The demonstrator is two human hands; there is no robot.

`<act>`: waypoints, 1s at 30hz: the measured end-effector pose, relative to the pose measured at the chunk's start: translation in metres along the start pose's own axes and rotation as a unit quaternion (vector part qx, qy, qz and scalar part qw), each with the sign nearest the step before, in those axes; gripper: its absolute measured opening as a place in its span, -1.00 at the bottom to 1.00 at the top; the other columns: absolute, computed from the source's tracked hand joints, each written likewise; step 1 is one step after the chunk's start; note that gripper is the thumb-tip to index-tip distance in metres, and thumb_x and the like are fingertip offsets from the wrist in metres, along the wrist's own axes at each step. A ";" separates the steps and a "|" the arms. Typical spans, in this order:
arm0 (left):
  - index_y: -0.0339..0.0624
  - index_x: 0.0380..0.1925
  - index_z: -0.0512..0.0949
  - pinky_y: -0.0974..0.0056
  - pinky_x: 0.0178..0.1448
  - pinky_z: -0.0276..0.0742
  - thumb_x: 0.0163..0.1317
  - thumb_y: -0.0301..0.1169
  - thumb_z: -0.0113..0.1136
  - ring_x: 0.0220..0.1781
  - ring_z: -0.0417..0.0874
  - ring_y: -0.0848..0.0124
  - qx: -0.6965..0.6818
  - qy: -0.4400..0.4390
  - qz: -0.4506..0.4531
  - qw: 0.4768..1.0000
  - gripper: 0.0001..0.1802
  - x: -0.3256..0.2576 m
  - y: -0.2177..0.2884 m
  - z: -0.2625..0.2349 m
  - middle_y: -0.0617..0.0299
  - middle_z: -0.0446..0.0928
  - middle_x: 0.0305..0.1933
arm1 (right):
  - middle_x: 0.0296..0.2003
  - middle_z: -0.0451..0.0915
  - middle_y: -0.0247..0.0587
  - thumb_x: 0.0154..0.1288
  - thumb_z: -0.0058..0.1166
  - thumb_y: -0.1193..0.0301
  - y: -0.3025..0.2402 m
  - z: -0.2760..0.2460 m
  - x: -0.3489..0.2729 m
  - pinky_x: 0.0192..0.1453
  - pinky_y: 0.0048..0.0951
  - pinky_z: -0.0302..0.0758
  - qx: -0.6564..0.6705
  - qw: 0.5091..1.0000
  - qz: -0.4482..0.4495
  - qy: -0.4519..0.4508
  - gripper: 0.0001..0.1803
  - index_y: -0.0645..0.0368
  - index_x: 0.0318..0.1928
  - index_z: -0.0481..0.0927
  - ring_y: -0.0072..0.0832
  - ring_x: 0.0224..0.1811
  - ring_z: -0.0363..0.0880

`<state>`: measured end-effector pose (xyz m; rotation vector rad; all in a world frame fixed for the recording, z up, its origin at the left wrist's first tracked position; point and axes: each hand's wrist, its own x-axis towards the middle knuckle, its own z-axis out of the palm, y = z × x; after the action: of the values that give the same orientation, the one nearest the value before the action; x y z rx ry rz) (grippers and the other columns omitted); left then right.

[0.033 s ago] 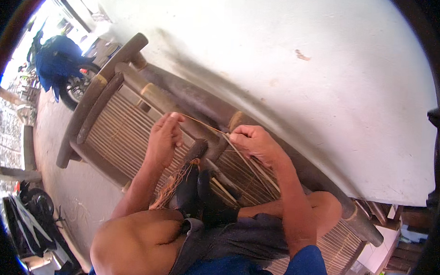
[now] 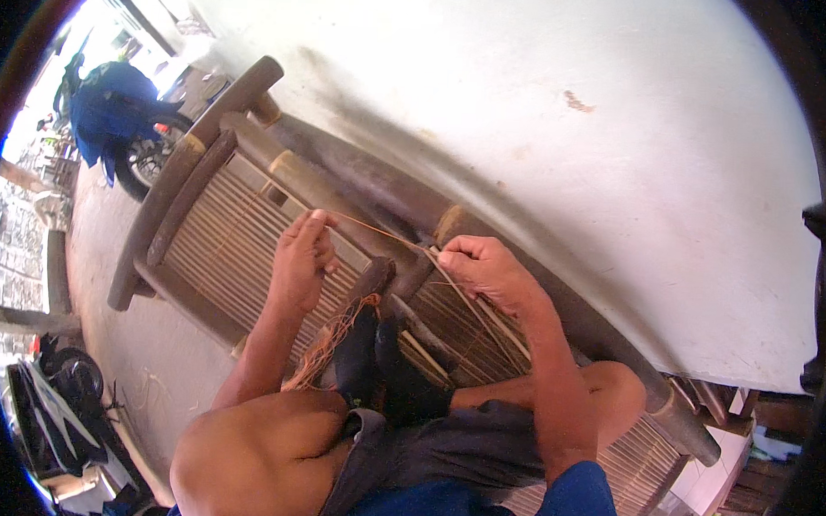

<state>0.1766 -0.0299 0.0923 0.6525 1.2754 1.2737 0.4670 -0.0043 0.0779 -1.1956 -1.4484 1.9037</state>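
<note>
My left hand (image 2: 302, 261) pinches one end of a thin orange-brown string (image 2: 378, 229), which runs taut and slightly slanted across to my right hand (image 2: 490, 272). The right thumb and index finger close on the tips of thin pale bamboo strips (image 2: 477, 313), where the string meets them. Below that hand the strips slope down toward my right leg. A loose bundle of orange fibre strings (image 2: 323, 346) hangs beside my dark-covered foot (image 2: 357, 354), between my forearms. How the string is fastened at the strips is too small to make out.
I sit cross-legged on a slatted bamboo bench (image 2: 218, 242) with thick round rails, along a white wall (image 2: 528, 98). A motorcycle (image 2: 139, 148) under a blue cover stands at the far left. Another dark vehicle (image 2: 57, 418) is at the lower left, beside the concrete floor (image 2: 168, 368).
My hands are slightly farther apart, and a longer stretch of string shows between them. The grip of both hands stays the same.
</note>
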 end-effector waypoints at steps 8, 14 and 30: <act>-0.18 -0.12 0.53 0.40 -0.47 0.22 0.60 -0.24 0.05 -0.62 0.14 0.64 -0.132 0.045 -0.042 0.989 -0.76 -0.005 -0.029 -0.060 0.50 0.15 -0.60 | -0.52 0.45 -0.55 0.51 0.20 0.25 0.034 -0.007 -0.006 -0.51 -0.60 0.31 -0.029 0.996 0.002 0.079 -0.75 0.20 -0.18 0.64 -0.77 -0.58 0.31; -0.18 -0.10 0.54 0.39 -0.47 0.17 0.56 -0.22 0.09 -0.62 0.12 0.61 -0.148 0.026 -0.088 0.985 -0.76 -0.006 -0.043 -0.058 0.49 0.14 -0.61 | -0.44 0.57 -0.48 0.51 0.16 0.23 0.038 -0.021 -0.012 -0.22 -0.45 0.47 -0.063 0.980 -0.032 0.184 -0.71 0.25 -0.16 0.68 -0.65 -0.35 0.48; -0.13 -0.08 0.54 0.43 -0.48 0.12 0.64 -0.15 -0.02 -0.59 0.05 0.64 -0.202 -0.091 0.030 0.975 -0.70 -0.013 0.036 -0.032 0.52 0.07 -0.60 | 0.28 0.56 0.12 0.43 0.16 0.10 0.032 0.045 -0.034 0.44 -0.07 0.42 -0.443 0.882 -0.111 0.113 -0.45 0.25 0.23 0.59 0.04 0.35 0.50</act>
<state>0.1376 -0.0414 0.1210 0.5010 0.8187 1.4357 0.4502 -0.0653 0.0630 -1.4570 -2.2836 0.8705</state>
